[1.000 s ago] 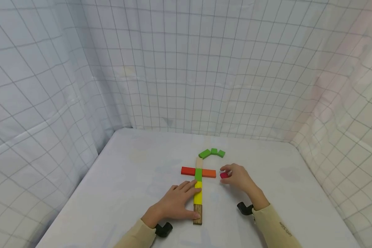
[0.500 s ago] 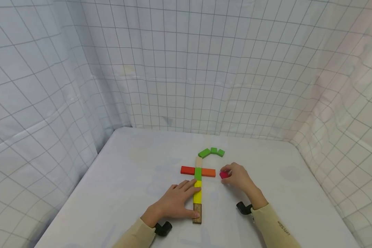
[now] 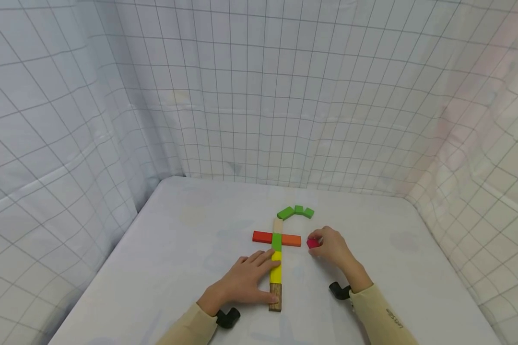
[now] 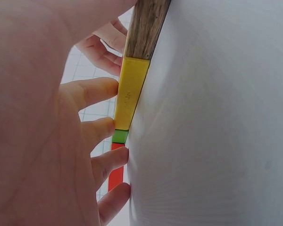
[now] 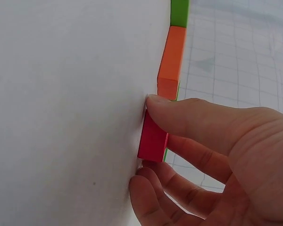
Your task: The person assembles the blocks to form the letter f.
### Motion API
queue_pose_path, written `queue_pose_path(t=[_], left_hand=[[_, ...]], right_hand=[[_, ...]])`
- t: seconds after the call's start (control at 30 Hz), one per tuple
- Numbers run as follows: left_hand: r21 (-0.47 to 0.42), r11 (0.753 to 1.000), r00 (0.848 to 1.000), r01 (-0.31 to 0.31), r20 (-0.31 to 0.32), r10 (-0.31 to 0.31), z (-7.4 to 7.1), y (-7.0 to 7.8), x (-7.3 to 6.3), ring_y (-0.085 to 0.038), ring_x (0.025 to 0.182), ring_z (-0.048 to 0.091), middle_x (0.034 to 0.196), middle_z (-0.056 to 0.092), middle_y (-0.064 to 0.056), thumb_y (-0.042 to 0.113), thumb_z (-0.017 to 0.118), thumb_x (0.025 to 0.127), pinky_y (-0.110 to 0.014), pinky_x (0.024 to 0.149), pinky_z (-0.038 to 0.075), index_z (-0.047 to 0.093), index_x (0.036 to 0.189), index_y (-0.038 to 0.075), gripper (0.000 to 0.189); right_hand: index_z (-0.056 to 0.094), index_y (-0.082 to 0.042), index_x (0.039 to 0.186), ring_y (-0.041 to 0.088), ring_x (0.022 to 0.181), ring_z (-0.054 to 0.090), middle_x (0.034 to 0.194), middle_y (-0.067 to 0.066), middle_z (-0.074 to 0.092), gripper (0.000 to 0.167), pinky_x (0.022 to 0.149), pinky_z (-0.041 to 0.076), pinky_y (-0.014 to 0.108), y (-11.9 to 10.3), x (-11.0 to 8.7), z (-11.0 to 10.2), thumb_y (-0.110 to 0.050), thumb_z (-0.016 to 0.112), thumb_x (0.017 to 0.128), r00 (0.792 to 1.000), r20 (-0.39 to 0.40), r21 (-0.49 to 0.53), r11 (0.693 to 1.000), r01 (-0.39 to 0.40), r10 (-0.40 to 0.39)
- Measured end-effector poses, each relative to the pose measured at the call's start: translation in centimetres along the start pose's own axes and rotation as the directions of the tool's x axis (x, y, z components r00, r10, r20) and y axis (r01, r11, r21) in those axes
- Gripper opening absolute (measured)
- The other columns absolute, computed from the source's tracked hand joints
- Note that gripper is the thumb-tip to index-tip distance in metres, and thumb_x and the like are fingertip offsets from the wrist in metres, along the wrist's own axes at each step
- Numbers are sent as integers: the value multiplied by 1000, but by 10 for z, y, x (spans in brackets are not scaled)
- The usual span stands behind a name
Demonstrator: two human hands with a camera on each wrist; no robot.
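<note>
Coloured wooden blocks form a cross on the white table: a dark brown block [image 3: 275, 297] nearest, then a yellow block [image 3: 276, 274], a green block [image 3: 276, 242] and a pale block [image 3: 278, 225]. A red block [image 3: 262, 237] and an orange block [image 3: 291, 240] make its arms. My left hand [image 3: 249, 281] lies along the column, its thumb on the brown block and fingertips against the yellow side. To the right of the orange block, my right hand [image 3: 333, 248] pinches a small crimson block [image 5: 153, 138] at table level between thumb and fingers.
Beyond the pale block, several small green blocks [image 3: 286, 213] curve away to the right. White grid-patterned curtains [image 3: 259, 96] enclose the table [image 3: 190, 230] at the back and both sides. A black wrist fitting [image 3: 340, 290] sits by each sleeve.
My right fingers have closed in on the crimson block, which has turned slightly in place. The left hand and the other blocks stay where they were.
</note>
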State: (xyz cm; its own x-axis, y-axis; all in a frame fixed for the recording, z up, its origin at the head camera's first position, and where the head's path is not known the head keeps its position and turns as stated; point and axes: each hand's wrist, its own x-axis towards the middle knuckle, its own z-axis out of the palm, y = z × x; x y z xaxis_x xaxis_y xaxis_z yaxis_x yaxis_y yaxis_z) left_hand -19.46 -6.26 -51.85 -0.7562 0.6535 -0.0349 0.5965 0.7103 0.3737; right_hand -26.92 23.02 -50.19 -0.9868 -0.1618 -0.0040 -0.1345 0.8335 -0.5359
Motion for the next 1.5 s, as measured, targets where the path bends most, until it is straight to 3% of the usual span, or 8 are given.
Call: queue_pose_path(t=[0.57,0.83,1.5], left_hand=[[-3,1000,1000,-20,-12,20,2,-1,1,-25,149,23,166,20,2,80,54,84,-58,107,31,38,156,31,89],[-10,1000,1000,1,15,-1,0,-1,-2,-25,149,23,167,19,3,79,55,84,-59,107,31,38,156,31,88],[-21,1000,1000,2,5,-2,-6,6,-1,-24,149,24,166,20,1,76,58,84,-59,108,31,39,156,29,87]], right_hand=[[76,-14,105,21,87,58,96,4,61,29,77,53,39,0,-2,1,-10,86,78,1000,8,17,1000,-12,12],[76,-15,105,20,89,56,97,3,62,29,78,53,39,0,1,7,-11,86,79,1000,10,19,1000,-13,13],[75,-13,109,22,88,58,98,5,63,29,77,53,38,2,14,-12,-13,84,81,1000,-5,-14,1000,14,-14]])
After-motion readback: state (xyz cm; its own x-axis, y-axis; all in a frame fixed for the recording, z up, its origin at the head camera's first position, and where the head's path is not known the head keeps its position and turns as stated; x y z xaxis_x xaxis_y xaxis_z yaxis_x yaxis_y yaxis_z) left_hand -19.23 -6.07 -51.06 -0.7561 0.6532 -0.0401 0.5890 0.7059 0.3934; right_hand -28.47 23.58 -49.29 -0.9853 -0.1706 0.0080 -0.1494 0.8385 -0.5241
